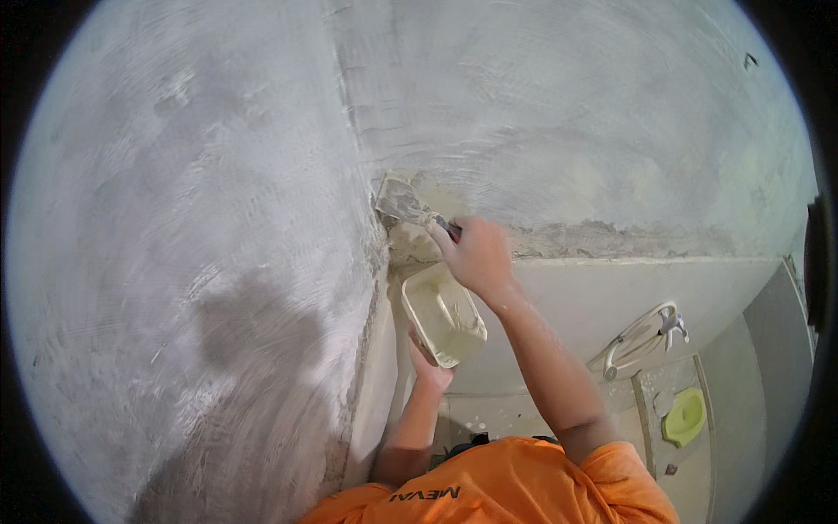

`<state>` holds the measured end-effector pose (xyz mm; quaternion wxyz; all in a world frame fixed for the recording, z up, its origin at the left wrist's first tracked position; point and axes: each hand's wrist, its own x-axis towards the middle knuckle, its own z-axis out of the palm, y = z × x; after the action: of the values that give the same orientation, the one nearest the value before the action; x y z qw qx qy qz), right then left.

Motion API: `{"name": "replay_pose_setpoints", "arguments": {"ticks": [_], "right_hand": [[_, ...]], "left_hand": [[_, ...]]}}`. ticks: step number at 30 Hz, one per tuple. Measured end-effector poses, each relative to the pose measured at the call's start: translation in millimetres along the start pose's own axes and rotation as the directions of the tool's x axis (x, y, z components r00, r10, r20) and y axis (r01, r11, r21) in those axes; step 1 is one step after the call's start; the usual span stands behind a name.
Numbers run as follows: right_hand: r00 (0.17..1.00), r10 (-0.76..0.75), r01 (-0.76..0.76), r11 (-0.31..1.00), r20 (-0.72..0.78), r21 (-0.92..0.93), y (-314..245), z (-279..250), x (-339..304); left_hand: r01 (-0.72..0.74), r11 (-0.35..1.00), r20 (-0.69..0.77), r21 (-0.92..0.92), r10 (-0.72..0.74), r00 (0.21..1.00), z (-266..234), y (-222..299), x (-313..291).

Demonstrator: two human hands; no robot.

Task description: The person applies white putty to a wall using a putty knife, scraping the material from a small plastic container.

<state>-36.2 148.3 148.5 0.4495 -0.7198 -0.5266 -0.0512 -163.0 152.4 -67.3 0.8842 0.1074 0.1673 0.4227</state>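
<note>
My right hand (478, 258) is closed around the handle of a putty knife (403, 201). Its wide blade, smeared with grey-white plaster, lies against the wall right at the inner corner. Below it, my left hand (429, 365) holds a cream plastic tub (443, 313) from its underside and near side. The tub is tilted, and pale plaster clings to its inner walls and floor. Around the blade, a patch of bare, yellowish wall (415, 243) shows above the top edge of the smooth lower wall panel.
A roughly plastered wall (218, 175) stands close on my left, meeting the plastered facing wall (559, 105) in a corner. At lower right, a tap (670, 325) with a looped pale hose (628, 341) juts from the panel. A lime-green basin (685, 417) lies below.
</note>
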Motion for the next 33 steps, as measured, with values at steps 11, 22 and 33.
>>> {"name": "replay_pose_setpoints", "arguments": {"ticks": [11,22,33], "right_hand": [[0.91,0.352,-0.378,0.922,-0.219,-0.088,148.7,-116.9,-56.2],[0.928,0.235,-0.24,0.971,-0.289,0.019,126.6,-115.5,-81.8],[0.888,-0.211,0.394,0.807,0.408,-0.44,15.3,-63.1,9.4]], "left_hand": [[-0.023,1.0,0.063,0.013,0.023,0.998,-11.8,-0.8,1.2],[0.047,0.999,0.09,0.007,-0.047,0.995,-4.6,-8.2,2.0],[0.036,0.999,0.102,-0.018,-0.034,0.994,-14.7,-3.8,3.0]]}}
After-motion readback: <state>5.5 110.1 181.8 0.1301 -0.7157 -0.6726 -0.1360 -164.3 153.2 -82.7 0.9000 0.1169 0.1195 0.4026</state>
